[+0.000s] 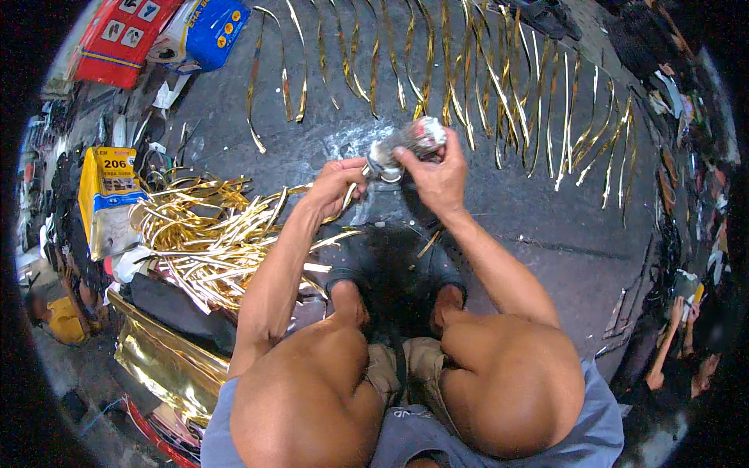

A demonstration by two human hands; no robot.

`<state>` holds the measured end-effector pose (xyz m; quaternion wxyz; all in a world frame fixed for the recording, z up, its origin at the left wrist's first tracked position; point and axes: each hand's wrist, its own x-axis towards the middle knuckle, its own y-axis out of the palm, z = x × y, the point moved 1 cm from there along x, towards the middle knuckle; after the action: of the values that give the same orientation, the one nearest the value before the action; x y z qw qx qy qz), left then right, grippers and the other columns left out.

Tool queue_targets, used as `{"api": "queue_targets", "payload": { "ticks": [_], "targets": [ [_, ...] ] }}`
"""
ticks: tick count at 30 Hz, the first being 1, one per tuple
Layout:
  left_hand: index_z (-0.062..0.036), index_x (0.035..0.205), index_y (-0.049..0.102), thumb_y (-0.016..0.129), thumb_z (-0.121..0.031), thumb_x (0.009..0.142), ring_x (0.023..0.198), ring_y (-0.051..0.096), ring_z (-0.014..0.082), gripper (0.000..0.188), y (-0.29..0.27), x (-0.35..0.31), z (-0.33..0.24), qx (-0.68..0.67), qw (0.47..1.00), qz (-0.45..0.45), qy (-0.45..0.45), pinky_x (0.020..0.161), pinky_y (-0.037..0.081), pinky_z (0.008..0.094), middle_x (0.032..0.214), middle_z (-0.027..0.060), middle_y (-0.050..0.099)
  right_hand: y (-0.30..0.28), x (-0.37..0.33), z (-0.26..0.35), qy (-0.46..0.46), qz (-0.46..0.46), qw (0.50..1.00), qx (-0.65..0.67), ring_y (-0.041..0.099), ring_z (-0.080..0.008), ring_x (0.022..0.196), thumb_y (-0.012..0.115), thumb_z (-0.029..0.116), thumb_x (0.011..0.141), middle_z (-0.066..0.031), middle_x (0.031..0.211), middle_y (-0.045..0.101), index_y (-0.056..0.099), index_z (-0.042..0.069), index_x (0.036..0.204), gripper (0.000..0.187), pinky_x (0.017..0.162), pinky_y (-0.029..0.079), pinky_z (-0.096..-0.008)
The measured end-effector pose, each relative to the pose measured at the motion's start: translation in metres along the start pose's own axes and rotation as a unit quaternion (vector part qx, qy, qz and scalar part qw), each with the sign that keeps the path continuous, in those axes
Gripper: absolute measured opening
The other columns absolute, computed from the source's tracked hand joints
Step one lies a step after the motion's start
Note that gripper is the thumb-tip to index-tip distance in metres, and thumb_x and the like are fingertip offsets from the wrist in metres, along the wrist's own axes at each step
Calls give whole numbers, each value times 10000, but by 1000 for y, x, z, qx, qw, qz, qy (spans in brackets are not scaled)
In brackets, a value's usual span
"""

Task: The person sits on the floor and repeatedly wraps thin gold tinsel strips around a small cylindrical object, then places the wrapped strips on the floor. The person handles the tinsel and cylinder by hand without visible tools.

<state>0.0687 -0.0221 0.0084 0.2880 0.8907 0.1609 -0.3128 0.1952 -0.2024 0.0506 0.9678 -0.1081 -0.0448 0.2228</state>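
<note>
From the head view, I take the container as my landmark, a small grey-and-white thing [420, 139] above the dark floor [538, 226], just beyond the person's feet. The right hand [437, 178] has its fingers curled round the body. The left hand [334, 187] sits just to its left and a little nearer the person, fingers pinched on a gold strip [349, 198] that runs up toward the container's lower end.

What matters here, I'd judge, is how those two line up: the container's long axis slants from far right down to near left, so its low end faces the left fingers, with the strip's end close by. The right hand is the nearer one to the container.

Left of the container and nearer the person lies a pile [211, 234] of gold strips; past that, a yellow box [113, 199]. A row of strips [447, 74] spreads beyond it and off to its right, cut off at the top.

The container's low end is blurred; whether strip touches it, and what's inside, I can't tell. The right fingers hide part of its side.
</note>
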Motion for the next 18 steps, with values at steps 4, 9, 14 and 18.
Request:
{"api": "queue_targets", "payload": {
  "ticks": [4, 9, 14, 18],
  "targets": [
    [72, 1404, 559, 562, 109, 799, 562, 560, 102, 605, -4, -13, 7, -141, 987, 65, -33, 513, 506, 223, 803, 41, 642, -4, -6, -7, -5, -44, 998, -42, 715, -168, 884, 909, 248, 798, -107, 1011, 746, 587, -10, 1207, 581, 785, 574, -321],
    [57, 1083, 752, 721, -32, 793, 646, 652, 96, 305, 11, -5, -10, 210, 976, -44, 28, 535, 502, 242, 790, 79, 726, -46, -4, -39, 42, -80, 992, -88, 732, -216, 849, 927, 253, 753, -151, 1041, 762, 604, 9, 1209, 610, 755, 583, -366],
    [-20, 845, 778, 786, -84, 768, 601, 654, 120, 101, 3, 28, -7, 402, 906, -100, 91, 577, 520, 302, 714, 62, 724, -34, -2, -3, 0, -11, 999, -38, 713, -151, 912, 902, 195, 802, -120, 1056, 742, 581, -7, 1246, 584, 785, 587, -331],
    [-28, 807, 779, 797, -107, 755, 645, 678, 155, 96, -7, 47, 6, 448, 876, -134, 117, 628, 540, 330, 711, 59, 732, -4, -11, -18, -35, 86, 983, -157, 734, -210, 807, 916, 239, 768, -139, 978, 742, 568, 36, 1276, 648, 726, 598, -354]
  ]
}}
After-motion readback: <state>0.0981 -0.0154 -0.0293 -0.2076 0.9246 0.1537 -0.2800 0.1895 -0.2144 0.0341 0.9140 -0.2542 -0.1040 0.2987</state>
